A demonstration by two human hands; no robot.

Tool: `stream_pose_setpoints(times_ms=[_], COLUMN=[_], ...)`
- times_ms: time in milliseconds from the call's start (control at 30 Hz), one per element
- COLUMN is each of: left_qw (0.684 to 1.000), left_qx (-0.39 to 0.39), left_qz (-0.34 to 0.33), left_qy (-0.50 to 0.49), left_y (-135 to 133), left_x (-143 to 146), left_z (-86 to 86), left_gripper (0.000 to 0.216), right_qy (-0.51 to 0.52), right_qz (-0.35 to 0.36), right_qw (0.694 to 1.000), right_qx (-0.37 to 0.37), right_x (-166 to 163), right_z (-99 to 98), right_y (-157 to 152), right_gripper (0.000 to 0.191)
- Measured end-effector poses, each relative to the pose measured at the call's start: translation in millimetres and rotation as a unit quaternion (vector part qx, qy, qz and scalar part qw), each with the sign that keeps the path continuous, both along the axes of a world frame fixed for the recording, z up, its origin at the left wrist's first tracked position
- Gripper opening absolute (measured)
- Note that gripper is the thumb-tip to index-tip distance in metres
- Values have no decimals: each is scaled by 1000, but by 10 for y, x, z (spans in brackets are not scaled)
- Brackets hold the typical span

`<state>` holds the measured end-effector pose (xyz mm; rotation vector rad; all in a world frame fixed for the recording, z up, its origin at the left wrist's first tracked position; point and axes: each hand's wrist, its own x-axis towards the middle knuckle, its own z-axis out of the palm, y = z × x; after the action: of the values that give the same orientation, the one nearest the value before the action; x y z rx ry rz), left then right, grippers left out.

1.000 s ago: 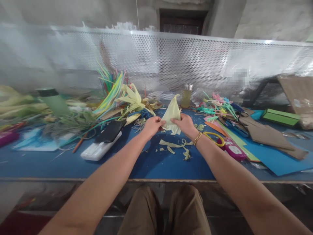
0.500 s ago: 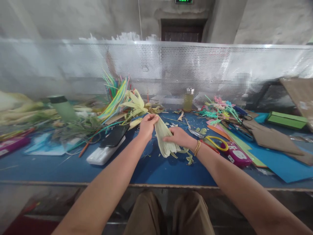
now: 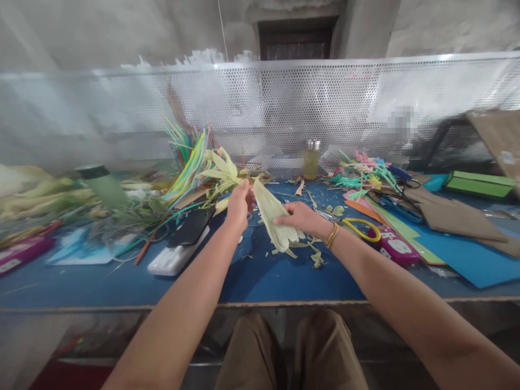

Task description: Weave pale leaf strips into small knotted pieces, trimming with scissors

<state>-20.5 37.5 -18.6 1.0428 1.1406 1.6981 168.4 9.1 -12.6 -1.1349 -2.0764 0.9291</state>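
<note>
Slantwise between the hands, a corn husk [image 3: 273,214] aims its narrow tip up beside the left hand [image 3: 239,203]. The right hand [image 3: 301,218] pinches its edge; whether the left grips anything, I cannot tell.

In my remote view, a perforated metal screen [image 3: 325,103] behind the blue surface [image 3: 280,287], grey wall [image 3: 101,32] beyond.

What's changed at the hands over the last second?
The pale husk has swung, its tip now leaning left. The left hand appears to have let go and shifted left; the right hand keeps its grip. The black phone and metal-capped bottle stayed put.
</note>
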Motion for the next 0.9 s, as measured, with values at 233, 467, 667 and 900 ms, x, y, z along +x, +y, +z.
stream_pose_setpoints(times_ms=[233,467,667,900], left_qw=[981,962,931,969], left_qx=[-34,83,103,109], left_qz=[-163,58,133,158], left_qy=[95,255,325,153], left_y=[-110,23,17,121], left_x=[269,53,-116,-320], left_z=[-149,-110,1,34], left_gripper=[40,22,22,31], right_qy=[8,85,39,-118], right_qz=[-65,-30,-21,-85], right_qw=[997,994,997,987], right_qx=[41,-64,-61,75], right_x=[13,-10,12,498], right_z=[-38,2,141,274], right_y=[66,2,-108,-336], right_gripper=[34,35,33,32])
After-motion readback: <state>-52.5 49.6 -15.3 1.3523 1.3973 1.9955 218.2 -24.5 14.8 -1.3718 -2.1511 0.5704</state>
